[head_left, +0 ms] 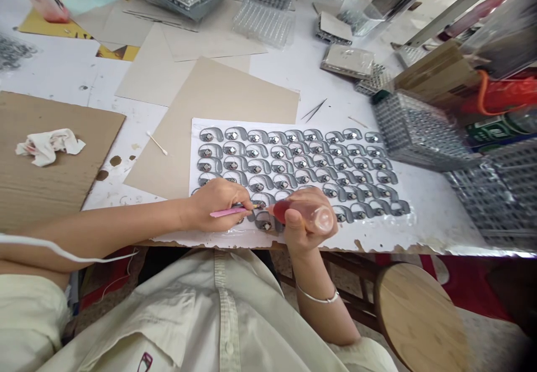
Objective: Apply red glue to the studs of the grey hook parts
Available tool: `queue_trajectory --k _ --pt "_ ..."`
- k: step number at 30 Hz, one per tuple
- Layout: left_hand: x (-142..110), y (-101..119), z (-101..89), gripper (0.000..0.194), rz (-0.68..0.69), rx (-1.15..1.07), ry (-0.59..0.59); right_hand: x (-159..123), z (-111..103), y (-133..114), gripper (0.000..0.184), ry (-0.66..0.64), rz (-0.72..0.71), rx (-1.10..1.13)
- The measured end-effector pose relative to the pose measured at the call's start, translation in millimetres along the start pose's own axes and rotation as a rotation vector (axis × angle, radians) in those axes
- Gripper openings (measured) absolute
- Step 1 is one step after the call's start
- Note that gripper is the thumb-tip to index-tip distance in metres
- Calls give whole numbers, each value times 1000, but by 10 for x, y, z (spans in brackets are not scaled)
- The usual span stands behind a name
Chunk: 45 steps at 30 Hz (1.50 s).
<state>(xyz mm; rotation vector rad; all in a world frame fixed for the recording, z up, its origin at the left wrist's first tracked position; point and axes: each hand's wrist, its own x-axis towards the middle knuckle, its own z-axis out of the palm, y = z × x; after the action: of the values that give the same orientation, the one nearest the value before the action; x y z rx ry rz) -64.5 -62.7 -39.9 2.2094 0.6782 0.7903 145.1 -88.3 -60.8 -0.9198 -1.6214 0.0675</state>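
My left hand (pixel 222 201) is closed on a thin pink-handled tool (pixel 229 211), whose tip points right at one of the small grey pieces. My right hand (pixel 308 232) wraps round a clear squeeze bottle (pixel 308 215) with reddish liquid, tilted so its nozzle points left and meets the tool's tip at the same spot. Whether nozzle and piece touch, I cannot tell. Under both hands lies a white sheet (pixel 247 123) bearing rows of grey curved pieces (pixel 281 154), each with a shiny round metal part. My hands hide some front-row pieces.
A cotton swab (pixel 157 144) lies on beige card (pixel 201 98); tweezers (pixel 314 110) lie behind the sheet. Crumpled tissue (pixel 50 145) sits on cardboard (pixel 42 176) at left. Stacked packs of parts (pixel 423 131) border the right. A round stool (pixel 419 316) stands below the table edge.
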Motion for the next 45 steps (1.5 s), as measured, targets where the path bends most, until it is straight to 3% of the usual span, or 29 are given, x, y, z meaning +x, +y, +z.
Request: queue_trajectory --k 9,13,15,19,22,28,31,33,36,38,45 --pt "-7 -13 6 13 24 -11 18 1 47 -17 17 28 38 48" --pt "3 -3 7 9 53 -5 36 159 43 23 28 286 119 210" --pt "7 13 5 7 52 -13 42 296 -21 82 30 362 238 285" --pt "36 62 -27 6 -54 -69 64 598 -178 280 46 285 681 502" --pt "108 76 -66 5 -17 -57 158 785 -181 431 56 287 748 598" --pt "216 19 -39 6 344 293 263 886 38 384 40 155 695 644" --pt "165 -8 11 7 476 529 289 783 97 304 35 62 588 587" --pt "122 -12 37 7 542 654 275 698 106 284 29 84 476 489" --pt "88 -3 66 9 560 729 239 608 108 267 21 97 232 320" --pt "85 0 86 13 544 739 230 586 112 245 18 29 108 256" --pt "84 10 128 17 514 793 166 615 160 157 14 -145 -31 210"
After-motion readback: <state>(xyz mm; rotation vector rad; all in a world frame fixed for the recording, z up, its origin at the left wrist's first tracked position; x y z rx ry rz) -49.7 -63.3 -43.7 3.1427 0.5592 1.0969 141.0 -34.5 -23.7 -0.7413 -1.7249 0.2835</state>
